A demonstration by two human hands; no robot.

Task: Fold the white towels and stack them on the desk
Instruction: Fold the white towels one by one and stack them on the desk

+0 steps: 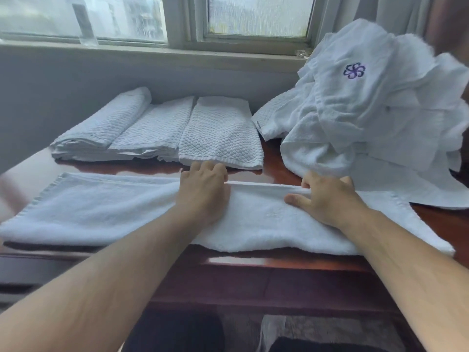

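The left grip (203,191) and the right grip (327,196) each hold the far edge of the flat towel (101,209) on the bench (271,154). Their fingertips hide behind that edge. Folded towels (162,128) lie just past the left grip, and a messy pile (368,110) past the right.

A long towel (101,207) of plush white terry lies flat along the near edge of the dark reddish desk (275,158), its far edge raised in a narrow fold at the middle. Behind it on the left, three folded waffle-weave towels (220,133) lie side by side, overlapping. At the right rises a crumpled heap of unfolded towels (368,118), one embroidered in purple.
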